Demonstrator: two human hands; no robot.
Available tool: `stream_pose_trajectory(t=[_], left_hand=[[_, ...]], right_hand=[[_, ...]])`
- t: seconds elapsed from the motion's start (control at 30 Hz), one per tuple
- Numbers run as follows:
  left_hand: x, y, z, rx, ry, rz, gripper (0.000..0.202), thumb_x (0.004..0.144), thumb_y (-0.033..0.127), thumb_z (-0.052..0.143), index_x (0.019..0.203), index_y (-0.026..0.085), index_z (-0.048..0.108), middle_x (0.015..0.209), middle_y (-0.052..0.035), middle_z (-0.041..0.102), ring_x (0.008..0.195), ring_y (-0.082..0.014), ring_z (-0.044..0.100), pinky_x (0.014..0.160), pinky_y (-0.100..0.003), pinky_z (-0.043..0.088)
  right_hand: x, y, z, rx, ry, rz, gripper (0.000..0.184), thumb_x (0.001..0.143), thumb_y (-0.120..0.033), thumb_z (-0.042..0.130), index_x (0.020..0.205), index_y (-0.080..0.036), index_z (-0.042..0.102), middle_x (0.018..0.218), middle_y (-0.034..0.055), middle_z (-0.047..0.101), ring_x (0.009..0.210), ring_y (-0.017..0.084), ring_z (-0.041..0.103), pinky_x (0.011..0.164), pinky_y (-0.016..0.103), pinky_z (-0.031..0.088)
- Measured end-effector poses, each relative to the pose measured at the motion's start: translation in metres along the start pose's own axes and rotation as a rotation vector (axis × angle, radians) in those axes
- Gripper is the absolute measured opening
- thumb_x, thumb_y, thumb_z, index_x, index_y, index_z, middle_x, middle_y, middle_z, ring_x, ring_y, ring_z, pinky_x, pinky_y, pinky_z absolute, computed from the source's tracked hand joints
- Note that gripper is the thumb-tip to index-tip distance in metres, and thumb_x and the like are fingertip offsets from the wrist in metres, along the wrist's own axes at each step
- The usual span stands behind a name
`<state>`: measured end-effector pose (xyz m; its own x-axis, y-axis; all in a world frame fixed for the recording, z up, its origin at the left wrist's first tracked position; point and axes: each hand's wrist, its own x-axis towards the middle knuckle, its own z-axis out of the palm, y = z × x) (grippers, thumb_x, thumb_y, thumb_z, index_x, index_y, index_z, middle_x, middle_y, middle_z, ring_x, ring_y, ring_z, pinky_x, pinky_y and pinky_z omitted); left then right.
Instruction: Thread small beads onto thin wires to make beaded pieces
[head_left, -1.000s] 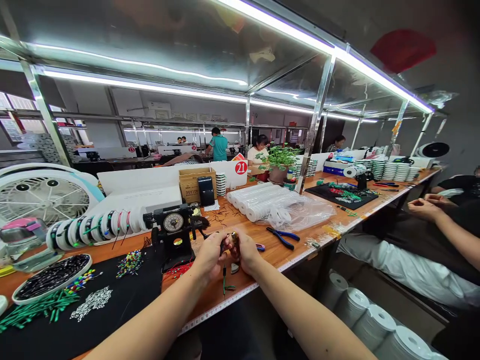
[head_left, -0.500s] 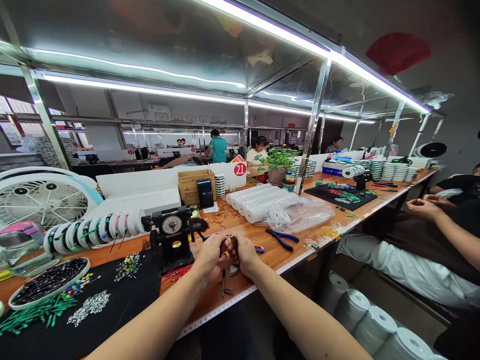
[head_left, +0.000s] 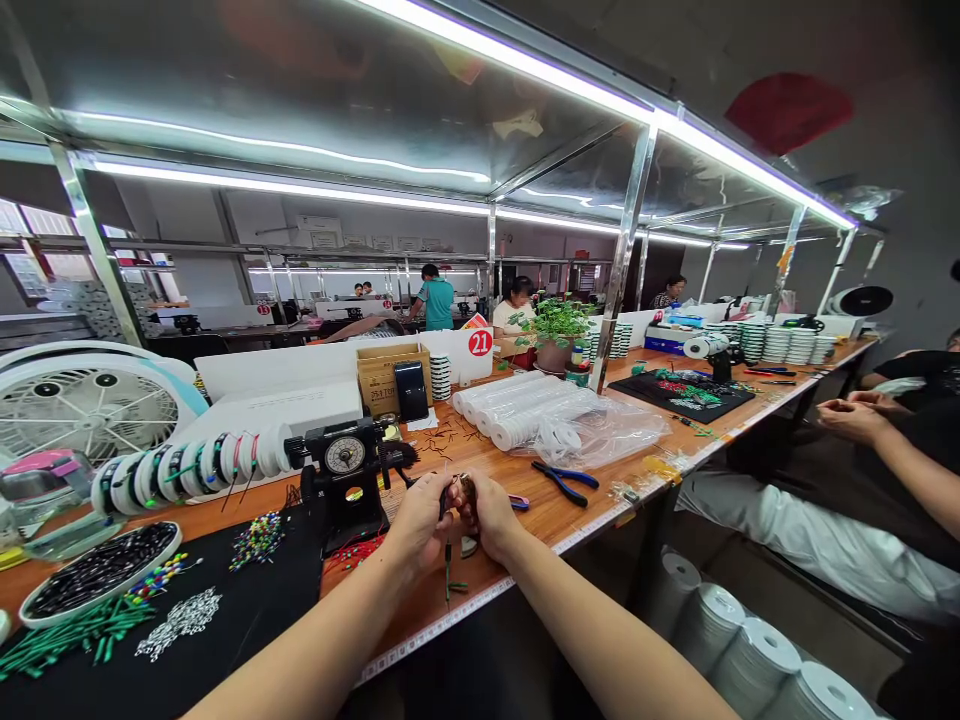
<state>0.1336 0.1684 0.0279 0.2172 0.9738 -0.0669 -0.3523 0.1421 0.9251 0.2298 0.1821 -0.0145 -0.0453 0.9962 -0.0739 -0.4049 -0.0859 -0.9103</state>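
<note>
My left hand (head_left: 421, 520) and my right hand (head_left: 487, 512) meet above the wooden bench (head_left: 525, 500), fingers pinched together on a small dark part (head_left: 459, 492). A thin green wire (head_left: 448, 562) hangs down from that part. Just left of my hands stands a black winding machine with a round dial (head_left: 346, 474). Behind the machine runs a row of white spools (head_left: 191, 464) with coloured wire. Blue-handled pliers (head_left: 564, 477) lie on the bench to the right of my hands.
A black mat (head_left: 225, 620) at the left carries green tubes, coloured bead-headed pins and a dish of black parts (head_left: 101, 570). White rolls in plastic (head_left: 540, 405), a cardboard box (head_left: 386, 372), a fan (head_left: 90, 395). A seated person's hands (head_left: 851, 412) at right; white reels (head_left: 742, 650) under the bench.
The view has shifted slightly; my hands stay together on the small part, barely moved. The neighbour's hands hold still.
</note>
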Motion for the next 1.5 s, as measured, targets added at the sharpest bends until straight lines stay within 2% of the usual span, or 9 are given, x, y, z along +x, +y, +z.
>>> stream_pose_trajectory(t=[0.43, 0.9, 1.07, 1.13, 1.2, 1.3, 1.4, 1.5], left_hand=[[0.001, -0.002, -0.002, 0.005, -0.047, 0.026, 0.021, 0.064, 0.028, 0.062, 0.056, 0.014, 0.048, 0.055, 0.0004, 0.049, 0.045, -0.0071, 0.042, 0.034, -0.016, 0.015], [-0.003, 0.002, 0.001, 0.019, -0.036, 0.026, 0.020, 0.064, 0.026, 0.061, 0.055, 0.015, 0.046, 0.054, 0.0013, 0.046, 0.046, -0.0067, 0.039, 0.035, -0.016, 0.014], [-0.006, 0.002, -0.001, 0.018, -0.010, 0.031, 0.021, 0.065, 0.027, 0.062, 0.059, 0.015, 0.046, 0.055, 0.0018, 0.048, 0.047, -0.0071, 0.042, 0.035, -0.015, 0.014], [-0.011, 0.004, -0.003, 0.020, -0.003, 0.034, 0.022, 0.065, 0.029, 0.063, 0.062, 0.015, 0.047, 0.056, 0.0022, 0.049, 0.048, -0.0072, 0.043, 0.035, -0.015, 0.014], [-0.019, 0.008, -0.006, 0.028, -0.008, 0.039, 0.025, 0.065, 0.032, 0.066, 0.064, 0.016, 0.047, 0.057, 0.0025, 0.050, 0.049, -0.0075, 0.044, 0.035, -0.014, 0.015], [-0.030, 0.015, -0.010, 0.046, -0.031, 0.047, 0.029, 0.065, 0.035, 0.069, 0.066, 0.017, 0.046, 0.058, 0.0030, 0.050, 0.048, -0.0072, 0.045, 0.035, -0.014, 0.019], [-0.043, 0.020, -0.012, 0.069, -0.046, 0.059, 0.030, 0.068, 0.038, 0.068, 0.067, 0.017, 0.046, 0.059, 0.0037, 0.051, 0.042, -0.0055, 0.043, 0.035, -0.015, 0.022], [-0.061, 0.028, -0.009, 0.115, -0.073, 0.076, 0.030, 0.072, 0.042, 0.064, 0.068, 0.017, 0.048, 0.058, 0.0027, 0.052, 0.038, -0.0069, 0.044, 0.036, -0.018, 0.027]], right_hand=[[-0.005, -0.003, 0.002, -0.031, -0.002, -0.006, 0.039, 0.081, -0.045, 0.037, 0.056, -0.018, 0.050, 0.044, -0.0045, 0.039, 0.035, 0.007, 0.024, 0.038, 0.021, 0.014], [-0.009, -0.006, 0.004, -0.122, 0.000, -0.065, 0.041, 0.082, -0.047, 0.034, 0.057, -0.018, 0.049, 0.047, -0.0033, 0.040, 0.038, 0.008, 0.027, 0.038, 0.023, 0.018], [-0.009, -0.004, 0.003, -0.265, 0.035, -0.095, 0.054, 0.084, -0.058, 0.023, 0.061, -0.018, 0.050, 0.049, -0.0019, 0.041, 0.038, 0.009, 0.031, 0.039, 0.023, 0.025], [-0.007, -0.007, -0.002, -0.357, 0.077, -0.129, 0.059, 0.085, -0.060, 0.016, 0.068, -0.017, 0.053, 0.052, -0.0003, 0.045, 0.040, 0.011, 0.036, 0.041, 0.024, 0.030], [-0.003, -0.015, -0.012, -0.474, 0.146, -0.184, 0.053, 0.088, -0.056, 0.020, 0.077, -0.017, 0.054, 0.059, 0.0018, 0.051, 0.048, 0.013, 0.045, 0.047, 0.026, 0.036], [0.004, -0.035, -0.038, -0.674, 0.269, -0.272, 0.025, 0.084, -0.039, 0.045, 0.079, -0.016, 0.055, 0.080, 0.0086, 0.058, 0.080, 0.020, 0.054, 0.072, 0.030, 0.041], [0.006, -0.053, -0.059, -0.837, 0.339, -0.318, 0.009, 0.072, -0.021, 0.061, 0.069, -0.013, 0.058, 0.098, 0.0180, 0.056, 0.109, 0.032, 0.044, 0.092, 0.041, 0.029], [-0.009, -0.062, -0.055, -0.922, 0.331, -0.387, 0.008, 0.068, -0.016, 0.064, 0.071, -0.009, 0.062, 0.109, 0.0236, 0.052, 0.118, 0.038, 0.033, 0.098, 0.047, 0.020]])
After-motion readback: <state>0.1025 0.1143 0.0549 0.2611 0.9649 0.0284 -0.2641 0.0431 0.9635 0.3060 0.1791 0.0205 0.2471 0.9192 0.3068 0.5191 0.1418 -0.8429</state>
